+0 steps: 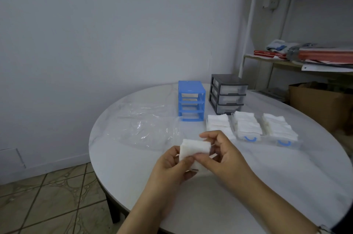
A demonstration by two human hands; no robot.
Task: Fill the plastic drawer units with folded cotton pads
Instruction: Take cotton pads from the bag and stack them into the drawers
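A pale wall (95,33) backs a round white table (248,186) set over a tiled floor (47,195). Both hands meet above the near middle of the table around a small stack of folded cotton pads (194,147). The left hand (172,166) holds the stack from below and the side, fingers curled under it and thumb on its near face. The right hand (223,155) pinches the stack's right edge, thumb low and fingers arched over the top.

Behind them, toward the far rim, stands a blue drawer frame (191,101) with its drawers out, and just to its right a grey drawer unit (227,94) with three clear drawers pushed in, white showing through them. In front of these sit three clear drawers in a row (250,128), each heaped with white pads; two show blue handles. A crumpled clear plastic bag (145,128) lies left of the drawers. A shelf rack (286,58) with papers and a cardboard box (321,103) stand at the right.
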